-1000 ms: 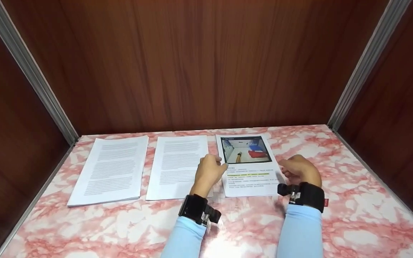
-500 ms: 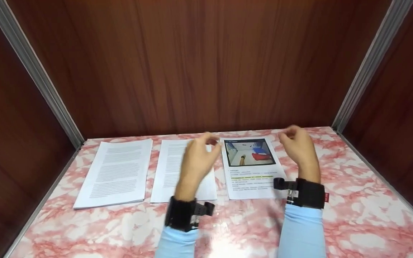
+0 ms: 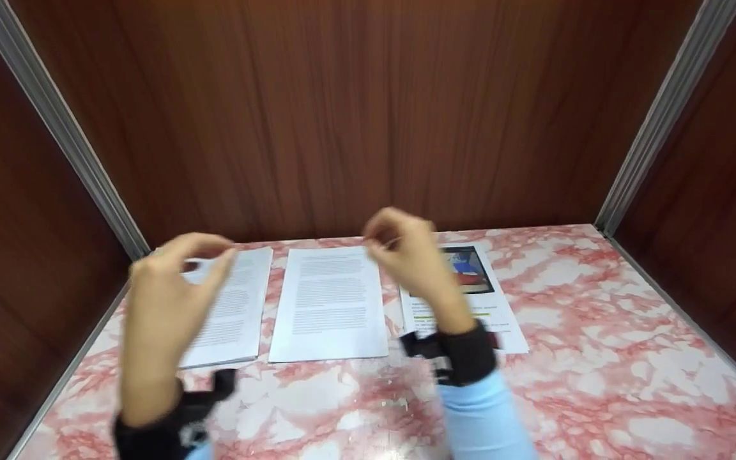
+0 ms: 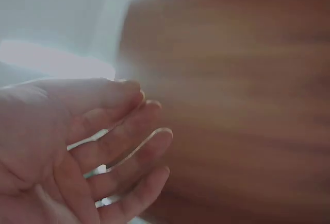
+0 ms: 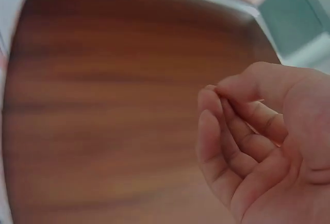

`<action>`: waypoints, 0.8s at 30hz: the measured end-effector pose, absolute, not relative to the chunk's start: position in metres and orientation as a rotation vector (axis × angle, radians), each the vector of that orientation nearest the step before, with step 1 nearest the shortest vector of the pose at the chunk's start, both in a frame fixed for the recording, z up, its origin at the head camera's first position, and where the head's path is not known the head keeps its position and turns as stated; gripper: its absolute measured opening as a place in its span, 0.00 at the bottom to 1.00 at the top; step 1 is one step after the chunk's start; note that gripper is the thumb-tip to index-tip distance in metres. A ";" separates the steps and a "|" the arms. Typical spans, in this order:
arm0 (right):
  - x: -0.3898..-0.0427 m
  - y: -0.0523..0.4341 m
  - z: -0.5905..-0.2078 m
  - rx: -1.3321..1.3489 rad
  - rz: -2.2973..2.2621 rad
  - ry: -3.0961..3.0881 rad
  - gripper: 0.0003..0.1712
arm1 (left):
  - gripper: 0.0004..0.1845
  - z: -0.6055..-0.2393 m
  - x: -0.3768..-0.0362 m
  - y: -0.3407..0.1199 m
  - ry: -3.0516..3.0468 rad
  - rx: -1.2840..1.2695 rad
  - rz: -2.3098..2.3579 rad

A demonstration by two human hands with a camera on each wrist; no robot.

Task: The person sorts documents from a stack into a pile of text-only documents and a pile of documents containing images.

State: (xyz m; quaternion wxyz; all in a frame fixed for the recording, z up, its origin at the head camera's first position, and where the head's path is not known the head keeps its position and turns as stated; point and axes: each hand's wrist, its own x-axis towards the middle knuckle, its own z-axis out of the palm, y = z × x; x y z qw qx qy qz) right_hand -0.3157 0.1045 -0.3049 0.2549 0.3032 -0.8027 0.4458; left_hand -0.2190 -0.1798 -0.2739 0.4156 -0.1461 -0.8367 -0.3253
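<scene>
While both hands hang raised and empty, three printed sheets lie side by side on the marble tabletop (image 3: 598, 332). The left hand (image 3: 170, 287), fingers loosely spread, hovers over the left stack (image 3: 240, 306). The right hand (image 3: 406, 252), fingers curled together on nothing, hovers between the middle sheet (image 3: 329, 303) and the photo page (image 3: 489, 300).

- A pink-veined marble tabletop (image 3: 598, 358) carries three paper items in a row.
- Thick stack of printed white sheets (image 3: 240, 306) at 9 o'clock.
- Single printed white sheet (image 3: 329, 306) in the centre.
- White sheet bearing a photograph (image 3: 476, 300) at 3 o'clock.
- Brown wooden wall panel (image 3: 368, 115) at 12 o'clock, behind them.

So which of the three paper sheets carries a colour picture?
The rightmost sheet, partly hidden behind the right hand. The middle sheet and left stack show only text.
</scene>
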 end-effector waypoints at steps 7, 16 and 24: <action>-0.337 0.024 -0.351 0.960 1.326 -2.341 0.05 | 0.09 -0.310 -0.254 -0.265 -2.388 -0.055 -0.771; -0.345 -0.032 -0.409 0.887 1.327 -2.629 0.06 | 0.15 -0.370 -0.285 -0.314 -2.617 0.406 -0.892; -0.340 -0.058 -0.435 0.926 1.259 -2.814 0.09 | 0.26 -0.404 -0.294 -0.333 -2.726 0.460 -0.981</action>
